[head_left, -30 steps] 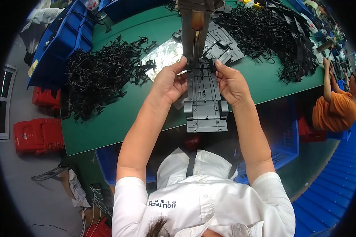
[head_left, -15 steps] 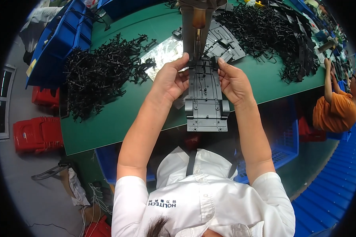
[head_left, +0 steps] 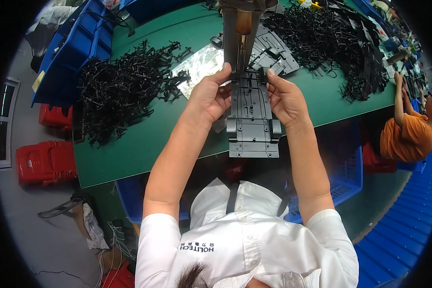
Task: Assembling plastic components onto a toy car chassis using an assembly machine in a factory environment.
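Between my hands is a long grey-black moulded plastic chassis plate (head_left: 249, 105), with ribs, small holes and a raised curved lug on each side. My left hand (head_left: 213, 94) grips its left edge and my right hand (head_left: 287, 97) its right edge, thumbs pointing away from me. The plate's far end sits beneath an upright metal machine column (head_left: 237, 38), which hides part of that end. The near end juts out past the table's front edge. More plates of a like kind (head_left: 275, 50) lie just behind the column.
Heaps of small black plastic parts cover the green table (head_left: 163, 139) at the left (head_left: 125, 86) and far right (head_left: 312, 38). A blue bin (head_left: 74, 53) stands at the far left. A co-worker in orange (head_left: 408, 132) works at the right. Red stools (head_left: 45, 163) are on the floor.
The plate and both hands have shifted very slightly to the right, the plate's near end moving a touch away from me. Both hands keep their grip.
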### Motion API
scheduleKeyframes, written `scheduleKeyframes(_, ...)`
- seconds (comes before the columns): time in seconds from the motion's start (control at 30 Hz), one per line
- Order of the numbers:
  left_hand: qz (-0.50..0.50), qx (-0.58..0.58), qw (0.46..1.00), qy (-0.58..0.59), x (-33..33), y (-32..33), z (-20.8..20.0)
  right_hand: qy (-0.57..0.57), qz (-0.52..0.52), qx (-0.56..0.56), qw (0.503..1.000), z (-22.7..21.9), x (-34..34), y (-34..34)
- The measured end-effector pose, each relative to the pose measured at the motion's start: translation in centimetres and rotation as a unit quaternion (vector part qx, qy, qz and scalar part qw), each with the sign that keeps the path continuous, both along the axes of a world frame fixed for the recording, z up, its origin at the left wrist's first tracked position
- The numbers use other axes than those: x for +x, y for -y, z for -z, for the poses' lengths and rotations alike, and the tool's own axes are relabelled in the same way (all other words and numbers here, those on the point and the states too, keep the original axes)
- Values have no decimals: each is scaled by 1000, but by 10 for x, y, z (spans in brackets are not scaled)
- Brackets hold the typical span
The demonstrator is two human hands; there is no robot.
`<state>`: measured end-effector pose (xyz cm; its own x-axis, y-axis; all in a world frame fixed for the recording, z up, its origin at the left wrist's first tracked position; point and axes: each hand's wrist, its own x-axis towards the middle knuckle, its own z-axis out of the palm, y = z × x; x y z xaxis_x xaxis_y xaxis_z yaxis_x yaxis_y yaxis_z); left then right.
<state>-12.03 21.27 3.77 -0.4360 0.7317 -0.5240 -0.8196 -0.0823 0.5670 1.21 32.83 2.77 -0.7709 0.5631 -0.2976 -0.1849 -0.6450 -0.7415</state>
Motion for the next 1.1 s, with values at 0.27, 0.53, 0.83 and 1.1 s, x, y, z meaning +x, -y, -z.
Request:
scheduleKeyframes(0.27,-10,-6,1000,8,0,-2,0,-1,-8,-1,1000,-1,0,0)
scheduleKeyframes(0.53,-4,-10,1000,-1,0,-1,1,2,-1,-4,1000,4,0,-2)
scheduleKeyframes(0.83,-2,-9,1000,-7,0,-1,0,7,7,8,1000,-2,2,1)
scheduleKeyframes(1.1,-5,-1,1000,-11,1,-1,-1,8,1,-2,1000,2,1,-2)
